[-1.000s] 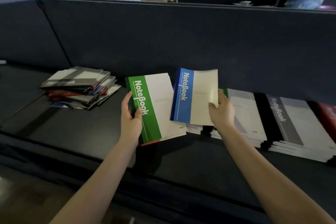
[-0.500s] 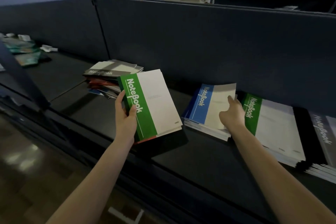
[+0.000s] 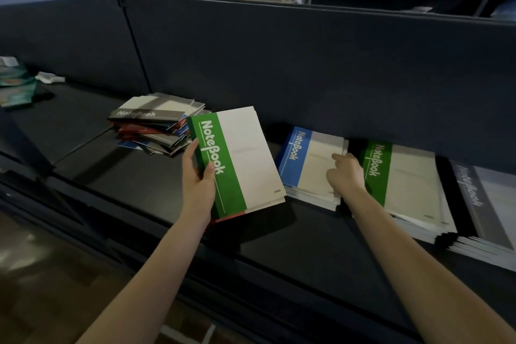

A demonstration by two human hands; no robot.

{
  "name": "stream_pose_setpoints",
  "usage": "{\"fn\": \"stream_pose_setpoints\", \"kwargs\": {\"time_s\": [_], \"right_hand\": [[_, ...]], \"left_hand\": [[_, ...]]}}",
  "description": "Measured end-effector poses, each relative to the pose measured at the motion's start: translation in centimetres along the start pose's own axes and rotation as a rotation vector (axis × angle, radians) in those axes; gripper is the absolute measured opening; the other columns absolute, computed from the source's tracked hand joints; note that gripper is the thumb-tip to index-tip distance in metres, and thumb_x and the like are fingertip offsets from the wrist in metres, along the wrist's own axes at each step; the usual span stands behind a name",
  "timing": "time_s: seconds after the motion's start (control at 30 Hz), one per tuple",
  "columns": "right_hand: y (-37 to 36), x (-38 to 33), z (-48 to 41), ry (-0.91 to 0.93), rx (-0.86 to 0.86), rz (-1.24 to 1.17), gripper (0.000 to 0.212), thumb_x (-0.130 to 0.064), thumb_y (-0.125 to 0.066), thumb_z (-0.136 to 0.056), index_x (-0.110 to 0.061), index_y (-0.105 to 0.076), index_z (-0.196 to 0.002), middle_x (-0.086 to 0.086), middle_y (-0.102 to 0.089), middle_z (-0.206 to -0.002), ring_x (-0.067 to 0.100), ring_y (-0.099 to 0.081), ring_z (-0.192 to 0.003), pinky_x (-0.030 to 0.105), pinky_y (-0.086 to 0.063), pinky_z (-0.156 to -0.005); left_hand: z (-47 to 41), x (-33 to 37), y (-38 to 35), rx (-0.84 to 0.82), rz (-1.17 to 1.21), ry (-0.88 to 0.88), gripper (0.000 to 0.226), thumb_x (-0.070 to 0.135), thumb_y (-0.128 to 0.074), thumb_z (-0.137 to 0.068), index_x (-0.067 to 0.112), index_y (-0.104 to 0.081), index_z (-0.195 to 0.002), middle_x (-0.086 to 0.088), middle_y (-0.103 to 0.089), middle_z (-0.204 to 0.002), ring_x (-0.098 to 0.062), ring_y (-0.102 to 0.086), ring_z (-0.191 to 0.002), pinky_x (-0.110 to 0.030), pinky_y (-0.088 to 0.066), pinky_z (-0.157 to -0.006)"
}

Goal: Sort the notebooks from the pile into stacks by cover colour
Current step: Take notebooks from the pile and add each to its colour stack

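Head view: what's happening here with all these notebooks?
A person is sorting notebooks by cover colour on a dark shelf. The left hand grips a green notebook, lifted off the shelf near the mixed pile. The right hand rests on the blue stack, which lies beside the green stack and a grey stack.
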State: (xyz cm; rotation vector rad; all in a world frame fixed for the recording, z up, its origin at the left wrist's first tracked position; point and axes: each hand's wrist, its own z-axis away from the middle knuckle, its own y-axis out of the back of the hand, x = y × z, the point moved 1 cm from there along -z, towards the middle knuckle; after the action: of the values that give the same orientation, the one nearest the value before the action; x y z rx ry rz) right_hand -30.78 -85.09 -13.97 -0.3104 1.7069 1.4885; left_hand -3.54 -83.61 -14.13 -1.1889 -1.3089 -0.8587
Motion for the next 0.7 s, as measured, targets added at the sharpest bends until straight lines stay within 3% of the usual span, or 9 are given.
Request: {"fn": "stream_pose_setpoints", "kwargs": {"time_s": [0.17, 0.33, 0.47, 0.6, 0.7], "right_hand": [[1.4, 0.3, 0.6, 0.059, 0.042, -0.072, 0.052, 0.000, -0.045, -0.089, -0.007, -0.044, -0.140, 0.009, -0.038, -0.148, 0.026, -0.044, -0.129, 0.018, -0.033, -0.085], [2.9, 0.6, 1.4, 0.094, 0.059, -0.121, 0.049, -0.004, -0.046, -0.091, -0.011, -0.047, -0.140, 0.011, -0.051, -0.138, 0.024, -0.051, -0.122, 0.020, -0.037, -0.087], [4.2, 0.7, 2.4, 0.094, 0.088, -0.176, 0.041, -0.012, -0.045, -0.096, -0.013, -0.050, -0.137, 0.008, -0.058, -0.130, 0.022, -0.054, -0.116, 0.021, -0.038, -0.085], [5.7, 1.2, 3.3, 0.111, 0.074, -0.213, 0.036, -0.037, -0.045, -0.099, -0.017, -0.060, -0.125, -0.004, -0.063, -0.106, 0.015, -0.057, -0.101, 0.025, -0.041, -0.081], [6.6, 2.2, 4.3, 0.098, 0.035, -0.260, 0.053, -0.062, -0.049, -0.086, -0.017, -0.058, -0.113, -0.005, -0.063, -0.095, 0.017, -0.060, -0.090, 0.032, -0.050, -0.077]], "left_hand": [[0.0, 0.4, -2.2, -0.092, 0.013, -0.012, 0.051, 0.004, -0.047, -0.098, 0.038, -0.036, -0.134, 0.011, -0.047, -0.133, -0.008, -0.054, -0.114, -0.032, -0.049, -0.092], [0.9, 0.9, -4.7, -0.228, -0.007, -0.034, 0.051, 0.005, -0.048, -0.098, 0.041, -0.038, -0.132, 0.016, -0.048, -0.129, -0.001, -0.054, -0.111, -0.022, -0.047, -0.082], [1.6, 1.1, -7.1, -0.350, -0.006, -0.031, 0.053, 0.004, -0.049, -0.097, 0.049, -0.040, -0.122, 0.019, -0.050, -0.124, -0.002, -0.057, -0.109, -0.022, -0.050, -0.081], [2.4, 1.1, -10.0, -0.447, 0.002, -0.051, 0.055, 0.003, -0.052, -0.096, 0.051, -0.041, -0.121, 0.008, -0.052, -0.132, -0.003, -0.058, -0.113, -0.022, -0.053, -0.084], [3.1, 1.0, -12.2, -0.508, 0.020, -0.037, 0.058, 0.006, -0.057, -0.093, 0.054, -0.040, -0.122, 0.004, -0.050, -0.137, -0.010, -0.057, -0.117, -0.030, -0.054, -0.089]]}}
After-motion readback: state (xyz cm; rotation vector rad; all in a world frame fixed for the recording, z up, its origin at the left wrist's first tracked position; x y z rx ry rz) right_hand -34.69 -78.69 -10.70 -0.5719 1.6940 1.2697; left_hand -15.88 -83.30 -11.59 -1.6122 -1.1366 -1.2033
